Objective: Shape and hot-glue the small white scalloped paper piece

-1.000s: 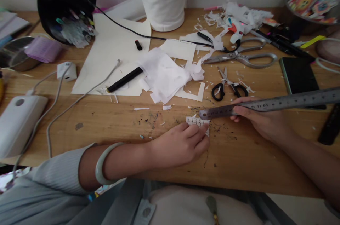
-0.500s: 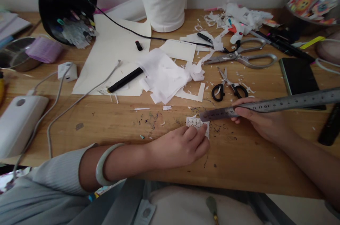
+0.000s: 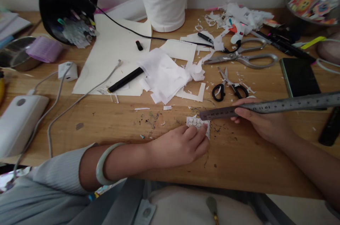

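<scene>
My left hand (image 3: 183, 146) is curled over a small white piece of paper (image 3: 196, 122) marked with rows of black scale-like loops. Its fingertips press on the paper's right side, and the hand hides the lower part. A long steel ruler (image 3: 268, 107) is gripped in my right hand (image 3: 256, 117), thumb on the near side. The ruler's left end lies over the paper's upper right corner, and its other end runs out of view at the right.
Beyond my hands lie small black-handled scissors (image 3: 225, 87), large metal scissors (image 3: 247, 58), crumpled tissue (image 3: 167, 74) and a black marker (image 3: 126, 80). A tissue roll (image 3: 164, 5) stands at the back. A phone (image 3: 299, 78) lies right, a white power bank (image 3: 22, 124) with cables left.
The right part of the ruler has dipped slightly, while its left end stays over the paper. My left hand and the paper have stayed in place.
</scene>
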Action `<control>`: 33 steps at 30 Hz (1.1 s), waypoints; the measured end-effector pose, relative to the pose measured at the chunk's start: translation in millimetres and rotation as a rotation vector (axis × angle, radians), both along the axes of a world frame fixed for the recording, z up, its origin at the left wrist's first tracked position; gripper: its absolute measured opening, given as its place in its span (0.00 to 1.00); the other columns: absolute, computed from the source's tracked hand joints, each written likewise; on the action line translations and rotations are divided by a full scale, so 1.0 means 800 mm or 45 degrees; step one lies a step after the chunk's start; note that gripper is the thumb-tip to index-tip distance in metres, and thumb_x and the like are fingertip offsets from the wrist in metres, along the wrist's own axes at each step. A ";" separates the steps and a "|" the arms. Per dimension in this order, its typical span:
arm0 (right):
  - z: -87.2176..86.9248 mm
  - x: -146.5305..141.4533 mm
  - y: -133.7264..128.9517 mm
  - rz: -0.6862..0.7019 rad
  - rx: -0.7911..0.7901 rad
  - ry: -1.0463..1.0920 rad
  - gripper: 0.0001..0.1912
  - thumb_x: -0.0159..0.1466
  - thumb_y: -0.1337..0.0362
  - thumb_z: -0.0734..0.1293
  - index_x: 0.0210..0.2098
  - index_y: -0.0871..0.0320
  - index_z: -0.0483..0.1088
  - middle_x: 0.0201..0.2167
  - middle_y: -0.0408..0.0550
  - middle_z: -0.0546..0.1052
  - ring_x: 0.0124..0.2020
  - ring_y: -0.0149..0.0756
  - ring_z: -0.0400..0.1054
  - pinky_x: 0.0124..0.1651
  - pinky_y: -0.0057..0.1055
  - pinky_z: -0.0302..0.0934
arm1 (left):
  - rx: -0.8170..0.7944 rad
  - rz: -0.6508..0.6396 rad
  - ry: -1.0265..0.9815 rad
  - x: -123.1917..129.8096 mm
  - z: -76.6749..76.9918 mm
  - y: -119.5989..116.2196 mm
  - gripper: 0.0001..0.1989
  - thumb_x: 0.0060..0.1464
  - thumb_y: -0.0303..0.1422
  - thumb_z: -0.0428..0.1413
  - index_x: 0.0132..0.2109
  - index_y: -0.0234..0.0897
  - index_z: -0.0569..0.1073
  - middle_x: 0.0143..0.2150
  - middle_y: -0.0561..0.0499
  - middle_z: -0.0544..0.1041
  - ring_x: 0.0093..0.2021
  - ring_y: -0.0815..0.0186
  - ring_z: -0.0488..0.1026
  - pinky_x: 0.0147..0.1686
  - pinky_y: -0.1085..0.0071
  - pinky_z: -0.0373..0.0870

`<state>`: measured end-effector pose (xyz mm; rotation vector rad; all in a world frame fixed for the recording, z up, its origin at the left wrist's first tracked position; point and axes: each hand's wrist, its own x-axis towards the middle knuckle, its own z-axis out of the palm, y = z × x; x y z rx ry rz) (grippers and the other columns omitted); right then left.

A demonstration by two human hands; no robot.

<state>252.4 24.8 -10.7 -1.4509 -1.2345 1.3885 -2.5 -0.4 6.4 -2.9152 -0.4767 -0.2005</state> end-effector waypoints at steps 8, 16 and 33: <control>0.000 0.000 -0.001 -0.033 0.006 -0.001 0.10 0.51 0.58 0.72 0.34 0.52 0.74 0.24 0.41 0.77 0.24 0.30 0.71 0.29 0.29 0.70 | -0.009 0.005 0.004 0.000 -0.001 -0.001 0.08 0.60 0.29 0.48 0.44 0.32 0.68 0.53 0.40 0.71 0.34 0.67 0.68 0.32 0.70 0.65; 0.002 -0.001 0.000 -0.012 0.009 -0.010 0.10 0.52 0.58 0.72 0.33 0.53 0.74 0.23 0.41 0.77 0.23 0.29 0.71 0.29 0.28 0.70 | -0.006 0.016 -0.021 0.001 -0.002 -0.001 0.08 0.60 0.29 0.48 0.44 0.33 0.68 0.53 0.41 0.71 0.34 0.67 0.68 0.31 0.71 0.65; -0.003 0.002 0.000 0.030 0.035 -0.013 0.09 0.52 0.59 0.72 0.33 0.52 0.75 0.23 0.41 0.77 0.23 0.30 0.71 0.29 0.29 0.70 | -0.020 0.009 -0.019 0.001 -0.002 0.000 0.08 0.60 0.30 0.48 0.44 0.32 0.68 0.52 0.41 0.72 0.34 0.66 0.68 0.31 0.70 0.64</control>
